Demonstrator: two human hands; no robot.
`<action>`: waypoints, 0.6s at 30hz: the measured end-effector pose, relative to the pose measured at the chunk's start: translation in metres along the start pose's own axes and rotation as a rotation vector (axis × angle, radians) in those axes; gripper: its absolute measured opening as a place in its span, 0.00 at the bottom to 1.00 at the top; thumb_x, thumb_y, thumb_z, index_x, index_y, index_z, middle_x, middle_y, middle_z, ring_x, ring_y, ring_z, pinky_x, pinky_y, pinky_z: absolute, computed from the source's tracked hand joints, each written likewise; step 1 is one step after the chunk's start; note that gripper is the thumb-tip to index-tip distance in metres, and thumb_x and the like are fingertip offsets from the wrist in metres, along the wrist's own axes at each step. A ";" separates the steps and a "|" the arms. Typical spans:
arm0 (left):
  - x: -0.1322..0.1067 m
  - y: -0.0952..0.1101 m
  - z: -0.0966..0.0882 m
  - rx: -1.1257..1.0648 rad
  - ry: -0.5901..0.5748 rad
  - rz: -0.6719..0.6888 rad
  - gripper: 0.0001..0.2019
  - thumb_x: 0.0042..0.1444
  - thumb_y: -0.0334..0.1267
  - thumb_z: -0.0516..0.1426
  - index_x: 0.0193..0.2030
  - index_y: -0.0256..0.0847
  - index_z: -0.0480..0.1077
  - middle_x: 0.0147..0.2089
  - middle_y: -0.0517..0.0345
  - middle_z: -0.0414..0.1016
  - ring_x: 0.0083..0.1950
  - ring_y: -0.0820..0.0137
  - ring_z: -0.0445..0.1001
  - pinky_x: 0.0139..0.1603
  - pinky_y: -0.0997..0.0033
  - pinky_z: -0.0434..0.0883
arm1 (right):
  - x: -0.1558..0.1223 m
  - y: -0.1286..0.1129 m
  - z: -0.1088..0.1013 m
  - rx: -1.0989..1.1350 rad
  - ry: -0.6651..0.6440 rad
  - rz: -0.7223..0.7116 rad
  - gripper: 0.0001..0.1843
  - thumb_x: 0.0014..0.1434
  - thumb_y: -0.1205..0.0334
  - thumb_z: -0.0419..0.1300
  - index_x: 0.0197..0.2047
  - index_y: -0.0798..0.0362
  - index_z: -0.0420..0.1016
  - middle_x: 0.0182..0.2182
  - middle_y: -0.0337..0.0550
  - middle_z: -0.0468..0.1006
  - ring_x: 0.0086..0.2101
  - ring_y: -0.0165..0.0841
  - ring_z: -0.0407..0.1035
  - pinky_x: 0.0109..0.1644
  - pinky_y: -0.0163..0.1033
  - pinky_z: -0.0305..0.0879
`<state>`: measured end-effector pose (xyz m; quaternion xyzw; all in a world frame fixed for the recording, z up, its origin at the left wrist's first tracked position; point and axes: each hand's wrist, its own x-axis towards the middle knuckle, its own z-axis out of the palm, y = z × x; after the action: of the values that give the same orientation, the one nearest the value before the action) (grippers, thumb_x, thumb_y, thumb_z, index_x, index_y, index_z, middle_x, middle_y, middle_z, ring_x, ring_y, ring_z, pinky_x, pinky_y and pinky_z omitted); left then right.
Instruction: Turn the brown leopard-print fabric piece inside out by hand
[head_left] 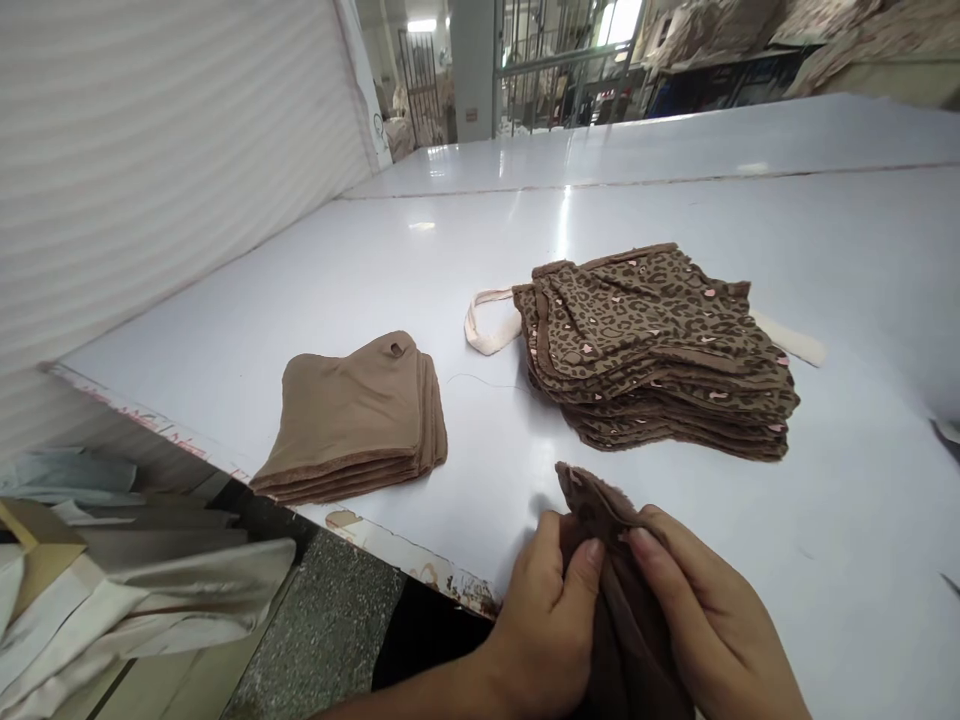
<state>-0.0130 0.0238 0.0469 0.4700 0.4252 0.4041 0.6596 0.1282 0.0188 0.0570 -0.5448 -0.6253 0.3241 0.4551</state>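
Note:
A dark brown fabric piece (626,610) hangs between my two hands above the table's front edge, its top edge folded up into a point. My left hand (544,620) pinches it from the left with the thumb on top. From the right, my right hand (705,610) grips the same cloth, thumb pressed near the fold. The cloth's lower part runs out of the picture. Beyond my hands lies a stack of leopard-print fabric pieces (645,330) with brown undersides. To the left sits a neat stack of plain brown fabric pieces (352,410) near the edge.
A cream fabric strip (491,340) pokes out from under the printed stack on the white table (420,270). Quilted white sheeting (165,140) rises at the left. Below the edge are pale cloths (180,600) and a cardboard box (37,550). Metal bars (562,80) stand behind.

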 end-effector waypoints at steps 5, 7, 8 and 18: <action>0.001 0.000 -0.007 -0.305 -0.407 -0.105 0.22 0.56 0.54 0.53 0.41 0.34 0.71 0.31 0.54 0.70 0.31 0.72 0.66 0.35 0.73 0.63 | 0.014 0.011 -0.002 0.090 0.148 0.165 0.15 0.62 0.53 0.51 0.26 0.49 0.61 0.22 0.35 0.60 0.23 0.29 0.58 0.23 0.32 0.58; 0.003 0.004 -0.014 -0.404 -0.478 -0.194 0.24 0.52 0.56 0.56 0.38 0.32 0.73 0.27 0.56 0.67 0.27 0.76 0.62 0.30 0.77 0.60 | 0.017 0.014 0.002 0.111 0.122 0.180 0.16 0.63 0.52 0.49 0.26 0.50 0.62 0.21 0.35 0.60 0.22 0.29 0.58 0.23 0.33 0.59; 0.004 0.005 -0.016 -0.425 -0.479 -0.214 0.24 0.50 0.56 0.57 0.38 0.32 0.73 0.26 0.57 0.66 0.26 0.77 0.61 0.29 0.78 0.59 | 0.018 0.015 0.004 0.110 0.101 0.178 0.17 0.62 0.51 0.49 0.25 0.50 0.62 0.20 0.35 0.60 0.22 0.29 0.58 0.23 0.33 0.60; 0.010 0.010 -0.020 -0.031 -0.245 0.028 0.14 0.59 0.40 0.52 0.48 0.35 0.67 0.41 0.52 0.69 0.42 0.67 0.66 0.47 0.68 0.64 | -0.001 -0.002 -0.024 -0.429 0.126 -0.162 0.08 0.59 0.52 0.54 0.35 0.46 0.65 0.24 0.35 0.70 0.22 0.28 0.67 0.21 0.27 0.65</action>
<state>-0.0296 0.0403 0.0504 0.5114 0.3286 0.3593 0.7081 0.1495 0.0154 0.0676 -0.5960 -0.6921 0.1116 0.3916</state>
